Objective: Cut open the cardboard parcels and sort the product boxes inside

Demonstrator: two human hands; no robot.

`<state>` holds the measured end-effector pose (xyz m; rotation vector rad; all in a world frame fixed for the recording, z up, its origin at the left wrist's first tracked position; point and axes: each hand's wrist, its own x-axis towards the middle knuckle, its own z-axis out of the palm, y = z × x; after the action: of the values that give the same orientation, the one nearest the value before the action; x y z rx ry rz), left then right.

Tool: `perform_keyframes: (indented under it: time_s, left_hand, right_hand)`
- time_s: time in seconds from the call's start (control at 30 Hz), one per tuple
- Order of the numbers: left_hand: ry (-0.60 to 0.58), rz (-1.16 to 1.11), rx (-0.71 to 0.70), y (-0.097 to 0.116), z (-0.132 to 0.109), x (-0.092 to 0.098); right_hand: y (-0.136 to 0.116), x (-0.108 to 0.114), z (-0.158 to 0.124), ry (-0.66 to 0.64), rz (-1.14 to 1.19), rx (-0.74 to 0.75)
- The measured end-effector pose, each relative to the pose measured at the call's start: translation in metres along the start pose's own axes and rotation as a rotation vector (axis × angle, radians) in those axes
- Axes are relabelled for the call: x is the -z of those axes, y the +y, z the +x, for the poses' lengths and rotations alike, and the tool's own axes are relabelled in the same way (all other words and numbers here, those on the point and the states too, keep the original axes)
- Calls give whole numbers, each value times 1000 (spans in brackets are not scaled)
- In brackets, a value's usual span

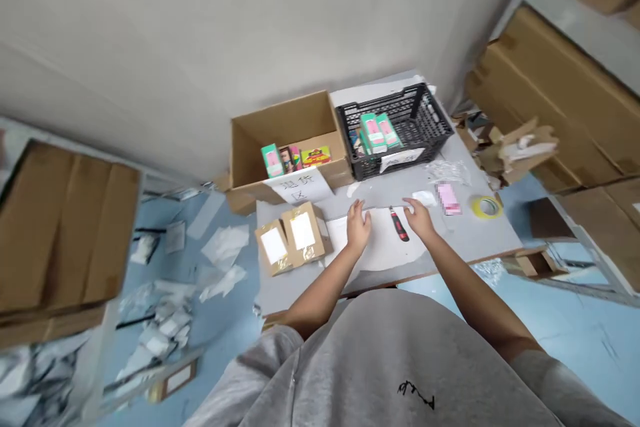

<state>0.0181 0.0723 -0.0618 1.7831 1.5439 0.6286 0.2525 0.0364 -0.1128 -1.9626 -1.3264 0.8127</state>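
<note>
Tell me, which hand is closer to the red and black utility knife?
Right. The right hand sits just beside the red and black utility knife; the left hand is farther off, on the knife's other side.

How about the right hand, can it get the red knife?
Probably yes. The right hand sits right beside the red-and-black utility knife, and nothing seems to lie between them on the white sheet.

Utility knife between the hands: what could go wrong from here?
The utility knife lies between the left hand and right hand, so a careless reach might nick a finger if its blade is out. The yellow tape roll sits near the table's edge and might get knocked off.
</note>
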Motion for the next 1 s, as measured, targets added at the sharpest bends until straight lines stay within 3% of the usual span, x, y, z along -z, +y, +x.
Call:
perform_keyframes:
  time_s: [0.13,0.23,0.4,0.53,0.63,0.7,0.87,1.0]
  left_hand:
    - [210,244,440,-89,-60,59]
    - [283,324,693,-132,-85,81]
    - [233,367,723,-157,-86,74]
    - [192,395,750,-158,-71,59]
    - [149,392,644,-163,-68,64]
    - [77,360,471,-169,-68,75]
    - [-205,278,-45,-184,-46,91]
    - [-384,272,-244,-185,-16,80]
  right_hand:
    - [-48,-98,-4,-361,81,79]
    - [-84,-159,-1,-518,40,196]
    - [-136,-235,21,-607,-84,342]
    - [-156,-267,44,-649,-180,409]
    - [-150,-263,56,-593,-187,371]
    - [-134,-243,58,-477,-199,296]
    - [-59,-156,35,-144,-153,161]
    - [2,-103,6,-39,-339,-197]
